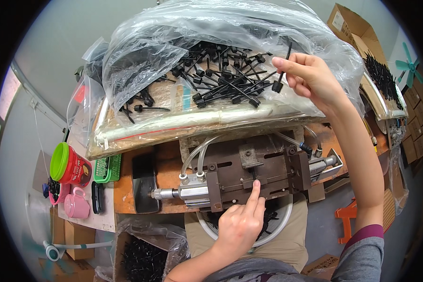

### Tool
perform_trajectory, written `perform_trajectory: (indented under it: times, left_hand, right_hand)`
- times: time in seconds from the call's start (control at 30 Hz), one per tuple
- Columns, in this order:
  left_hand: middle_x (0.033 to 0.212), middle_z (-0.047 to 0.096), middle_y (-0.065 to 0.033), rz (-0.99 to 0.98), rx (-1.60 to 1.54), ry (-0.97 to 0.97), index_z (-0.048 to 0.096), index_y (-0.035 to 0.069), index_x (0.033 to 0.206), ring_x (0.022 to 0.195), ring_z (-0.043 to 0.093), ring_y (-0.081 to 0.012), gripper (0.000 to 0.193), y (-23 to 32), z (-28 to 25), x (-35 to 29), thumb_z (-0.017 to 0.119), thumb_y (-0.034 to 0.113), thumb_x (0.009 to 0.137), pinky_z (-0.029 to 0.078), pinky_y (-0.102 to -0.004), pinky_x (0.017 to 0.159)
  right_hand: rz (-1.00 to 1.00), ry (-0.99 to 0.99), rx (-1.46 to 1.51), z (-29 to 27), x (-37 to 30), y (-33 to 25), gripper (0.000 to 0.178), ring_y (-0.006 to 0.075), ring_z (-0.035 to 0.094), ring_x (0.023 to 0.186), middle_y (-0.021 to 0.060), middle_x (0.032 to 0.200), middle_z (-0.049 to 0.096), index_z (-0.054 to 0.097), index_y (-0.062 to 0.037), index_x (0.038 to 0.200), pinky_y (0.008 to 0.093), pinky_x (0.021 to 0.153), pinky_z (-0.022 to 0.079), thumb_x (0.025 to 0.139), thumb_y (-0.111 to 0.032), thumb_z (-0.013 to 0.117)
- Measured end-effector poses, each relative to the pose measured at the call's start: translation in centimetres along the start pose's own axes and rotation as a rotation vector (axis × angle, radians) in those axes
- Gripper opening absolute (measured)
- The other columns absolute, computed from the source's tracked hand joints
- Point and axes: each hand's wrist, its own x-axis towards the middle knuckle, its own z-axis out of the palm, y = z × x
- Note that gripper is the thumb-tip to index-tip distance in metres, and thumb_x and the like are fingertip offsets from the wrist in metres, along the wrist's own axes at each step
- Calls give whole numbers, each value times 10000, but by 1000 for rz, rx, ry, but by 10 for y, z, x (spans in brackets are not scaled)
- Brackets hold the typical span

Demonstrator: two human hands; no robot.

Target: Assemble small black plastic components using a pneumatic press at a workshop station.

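Note:
My right hand is raised at the right side of the heap, pinching a thin black plastic rod with a knobbed end. The rod stands nearly upright, knob down. Below, my left hand reaches over a dark metal clamping fixture. Its index finger is stretched out, the tip touching the middle of the fixture, where a slim black piece shows just ahead of it. The other fingers are curled and seem to hold nothing. Many similar black rods lie heaped on a plastic-lined tray behind the fixture.
Silver air cylinders with clear hoses flank the fixture. To the left are a black phone, a green basket, a red tub and a pink mug. A lined box of black parts stands below the table.

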Motion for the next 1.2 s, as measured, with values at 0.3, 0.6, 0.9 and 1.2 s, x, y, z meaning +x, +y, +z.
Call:
perform_trajectory:
  times: [0.3, 0.6, 0.9, 1.2]
  left_hand:
    - [1212, 685, -188, -152, -413, 216, 666, 5, 1102, 786, 731, -197, 407, 2, -26, 13, 855, 97, 753, 597, -285, 676]
    - [1036, 681, -143, -50, -469, 416, 673, -49, 1097, 826, 699, -175, 408, -11, -56, 16, 836, -62, 723, 618, -264, 687]
    - [1177, 659, -164, -38, -302, 92, 694, -35, 1080, 855, 685, -234, 353, -5, -23, -9, 794, -3, 742, 570, -311, 692]
    - [1270, 670, -159, -6, -61, -28, 711, 10, 996, 684, 690, -188, 257, -7, -4, -1, 775, 98, 764, 553, -280, 648]
  right_hand:
    - [319, -196, 229, 53, -93, 2, 344, 74, 525, 373, 59, 572, 633, 546, -53, 742, 192, 345, 359, 944, -270, 721]
    - [363, -421, 224, 83, -106, 1, 328, 63, 566, 429, 30, 580, 632, 619, -16, 757, 201, 386, 396, 956, -262, 707]
    - [-891, 161, -810, 56, -53, 28, 301, 306, 608, 929, 106, 995, 630, 654, -34, 1063, 392, 801, 508, 774, -36, 739]
    - [-686, 73, -679, 56, -47, 41, 216, 333, 617, 967, 126, 996, 622, 667, -14, 1040, 415, 845, 506, 826, -29, 696]
